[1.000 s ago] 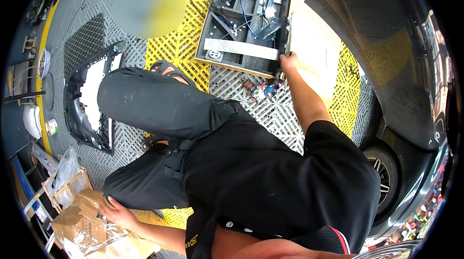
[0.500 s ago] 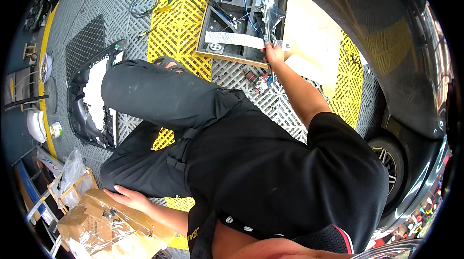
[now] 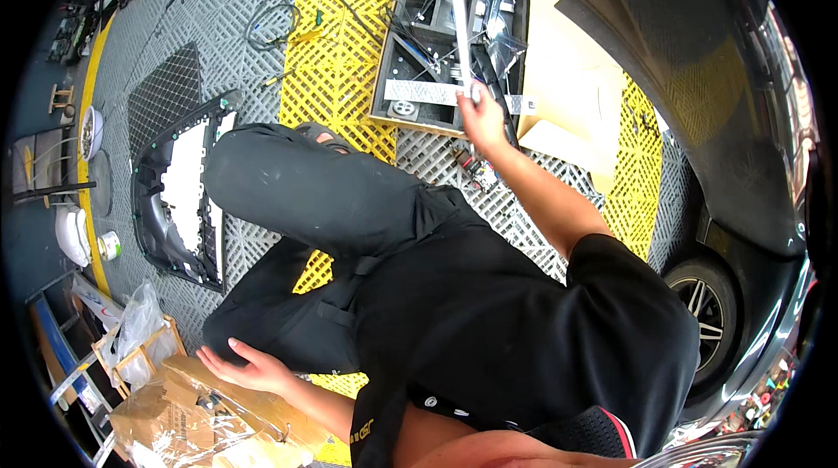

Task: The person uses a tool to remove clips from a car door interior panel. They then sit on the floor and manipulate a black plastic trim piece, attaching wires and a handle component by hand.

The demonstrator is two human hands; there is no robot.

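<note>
My right hand [image 3: 485, 123] is closed around the lower end of a long, narrow silver strip [image 3: 460, 27]. The strip slants up and away over a foam-lined tray [image 3: 381, 99], which has compartments full of bagged parts and thin black cables. Under the strip, a white perforated band [image 3: 419, 91] lies across the tray's near end. A dark, curved piece [image 3: 496, 84] rests beside my right hand in the tray. My left hand [image 3: 253, 368] holds nothing, its fingers stretched out beside my bent knee, above a plastic-wrapped cardboard box [image 3: 188, 407].
A black panel with a white middle [image 3: 179, 193] lies on the grey and yellow grid floor, next to a black net [image 3: 166, 88]. Flat cardboard [image 3: 567, 75] is right of the tray. A dark car body part [image 3: 698, 75] and wheel [image 3: 703, 306] stand at the right.
The silver strip in my right hand has come up off the tray's contents and swung leftward. My left hand has lifted from my knee, its fingers spreading. The whole view has shifted slightly.
</note>
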